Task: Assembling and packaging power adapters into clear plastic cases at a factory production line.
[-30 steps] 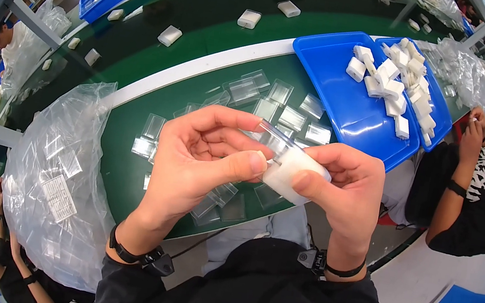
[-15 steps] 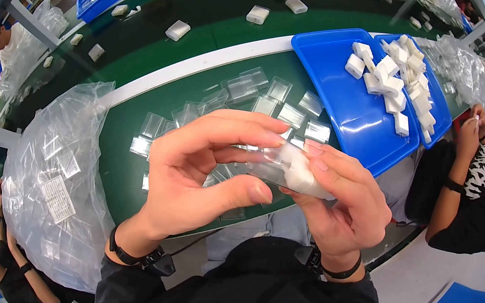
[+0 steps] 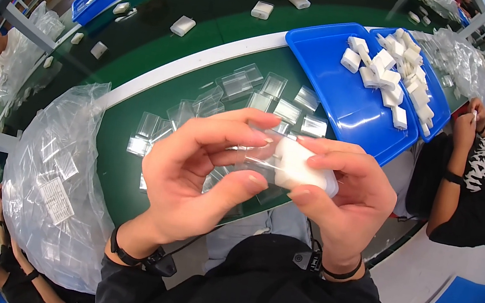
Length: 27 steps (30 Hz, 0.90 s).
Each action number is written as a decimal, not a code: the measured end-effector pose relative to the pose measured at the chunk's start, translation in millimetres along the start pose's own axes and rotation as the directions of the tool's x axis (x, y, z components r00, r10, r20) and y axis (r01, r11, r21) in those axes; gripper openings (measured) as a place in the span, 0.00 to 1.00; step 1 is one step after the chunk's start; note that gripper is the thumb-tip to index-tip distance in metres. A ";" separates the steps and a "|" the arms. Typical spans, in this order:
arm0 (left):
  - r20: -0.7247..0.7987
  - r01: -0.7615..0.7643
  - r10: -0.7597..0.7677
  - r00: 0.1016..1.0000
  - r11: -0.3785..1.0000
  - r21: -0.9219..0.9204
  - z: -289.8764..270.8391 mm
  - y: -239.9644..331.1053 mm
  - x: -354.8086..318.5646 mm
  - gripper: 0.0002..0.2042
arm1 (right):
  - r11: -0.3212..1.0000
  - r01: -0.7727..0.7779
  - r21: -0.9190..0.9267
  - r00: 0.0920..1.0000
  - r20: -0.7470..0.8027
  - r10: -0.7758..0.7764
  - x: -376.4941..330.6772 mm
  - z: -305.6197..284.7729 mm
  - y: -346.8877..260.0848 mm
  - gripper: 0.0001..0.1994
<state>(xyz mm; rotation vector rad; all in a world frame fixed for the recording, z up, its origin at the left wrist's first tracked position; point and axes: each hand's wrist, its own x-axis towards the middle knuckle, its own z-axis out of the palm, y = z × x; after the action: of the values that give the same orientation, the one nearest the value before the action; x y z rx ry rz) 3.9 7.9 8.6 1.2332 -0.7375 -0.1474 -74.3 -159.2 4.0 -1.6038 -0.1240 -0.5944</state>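
Note:
A clear plastic sleeve sits between the thumb and fingers of my left hand. My right hand grips a white rounded block by its right end, thumb below and fingers above. The block's left end meets the sleeve's open side; whether it is partly inside I cannot tell. Beneath and beyond my hands, several loose clear sleeves lie scattered on the green tabletop.
To the right stand a blue tray and a second blue tray, both holding white blocks. A large clear bag is at the left. Past a white rail, white blocks lie on a green belt. Co-workers sit around.
The white block has turned so that its broad face shows, and my right fingers have shifted to its right end. My left hand keeps the sleeve in nearly the same place.

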 end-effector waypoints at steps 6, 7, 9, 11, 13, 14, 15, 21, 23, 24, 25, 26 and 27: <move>-0.056 0.030 -0.033 0.998 0.998 -0.061 5.3 -1.2 -0.9 0.17 | 0.984 -0.084 0.158 0.995 -0.048 0.093 -0.8 -2.7 -4.5 0.17; -0.028 0.042 -0.044 0.999 0.997 -0.064 4.2 2.3 -1.0 0.17 | 0.990 -0.030 0.135 0.997 -0.066 0.039 -1.1 -2.5 -6.3 0.16; -0.038 0.068 -0.074 0.997 0.989 -0.133 2.3 1.9 -0.5 0.17 | 0.994 0.025 0.110 0.996 -0.085 -0.016 -0.7 -2.8 -6.7 0.16; -0.045 0.127 -0.142 0.989 0.962 -0.241 -0.4 1.7 1.2 0.18 | 0.976 -0.001 0.217 1.000 -0.028 0.007 1.8 -4.1 -4.2 0.14; -0.054 0.121 -0.139 0.989 0.960 -0.251 0.4 -3.5 2.6 0.18 | 0.967 -0.002 0.254 0.999 -0.036 0.011 2.5 -2.1 -0.2 0.12; -0.062 0.117 -0.138 0.989 0.958 -0.260 0.6 -6.5 2.7 0.19 | 0.957 -0.004 0.291 0.999 -0.044 0.017 2.8 -1.6 1.0 0.12; -0.066 0.115 -0.136 0.988 0.959 -0.258 -0.4 -7.5 1.2 0.19 | 0.956 -0.004 0.293 0.999 -0.040 0.017 2.9 -1.5 -0.3 0.12; -0.048 0.224 -0.249 0.967 0.926 -0.303 0.5 -8.3 -2.9 0.16 | 0.903 -0.164 0.396 0.967 -0.115 0.226 2.2 3.5 2.1 0.21; -0.129 0.322 -0.358 0.925 0.917 -0.235 6.8 -4.8 -0.6 0.15 | 0.903 -0.147 0.404 0.976 -0.088 0.198 -0.3 1.9 5.0 0.19; -0.129 0.322 -0.358 0.925 0.917 -0.235 7.0 -6.0 0.5 0.15 | 0.903 -0.131 0.409 0.983 -0.065 0.172 -1.5 0.4 6.2 0.19; -0.119 0.349 -0.379 0.918 0.912 -0.215 7.0 -7.7 2.0 0.15 | 0.903 -0.131 0.410 0.983 -0.066 0.172 -2.3 -0.7 6.0 0.19; -0.108 0.376 -0.401 0.910 0.906 -0.195 7.5 -9.1 3.5 0.16 | 0.924 -0.144 0.353 0.979 -0.086 0.185 -3.2 -2.3 5.5 0.19; -0.111 0.374 -0.400 0.910 0.906 -0.200 4.4 -8.7 3.3 0.16 | 0.943 -0.161 0.290 0.975 -0.101 0.198 -3.2 0.2 4.6 0.21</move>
<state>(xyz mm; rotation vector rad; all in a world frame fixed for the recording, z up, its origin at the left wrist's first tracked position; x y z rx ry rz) 6.4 -0.3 2.9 1.1962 -0.3317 -0.4348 -75.1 -158.8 -1.5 -1.2812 0.0343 -0.5116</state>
